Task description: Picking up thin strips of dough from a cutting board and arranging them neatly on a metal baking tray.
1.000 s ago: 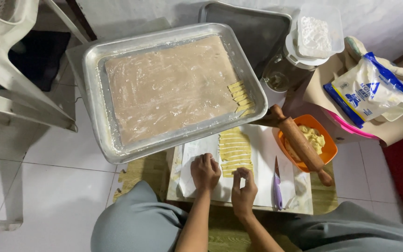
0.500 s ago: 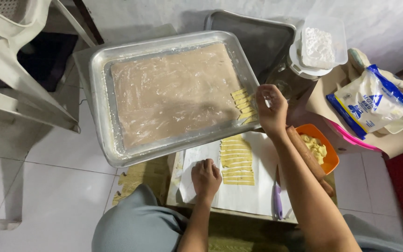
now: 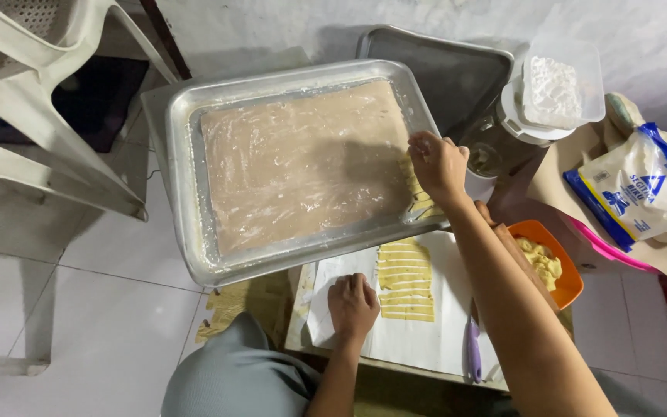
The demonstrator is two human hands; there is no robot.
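Observation:
A large metal baking tray (image 3: 187, 193) lined with greased brown paper (image 3: 303, 166) sits on the floor. My right hand (image 3: 436, 164) reaches over the tray's right side, fingers pinched at thin yellow dough strips (image 3: 420, 197) lying there; whether it still holds one I cannot tell. My left hand (image 3: 353, 305) rests in a loose fist on a white board (image 3: 441, 340) in front of me, beside a sheet of yellow dough cut into strips (image 3: 405, 280).
An orange bowl of dough (image 3: 546, 262) and a wooden rolling pin (image 3: 515, 251) lie to the right. A purple-handled knife (image 3: 473, 351) rests on the board. A second dark tray (image 3: 445, 73), a flour container (image 3: 553, 93), a flour bag (image 3: 638, 193) and a white plastic chair (image 3: 48, 116) surround the spot.
My right hand rose from the cut dough on the board to the tray's right side and settled lower onto the strips there. My left hand stayed on the board.

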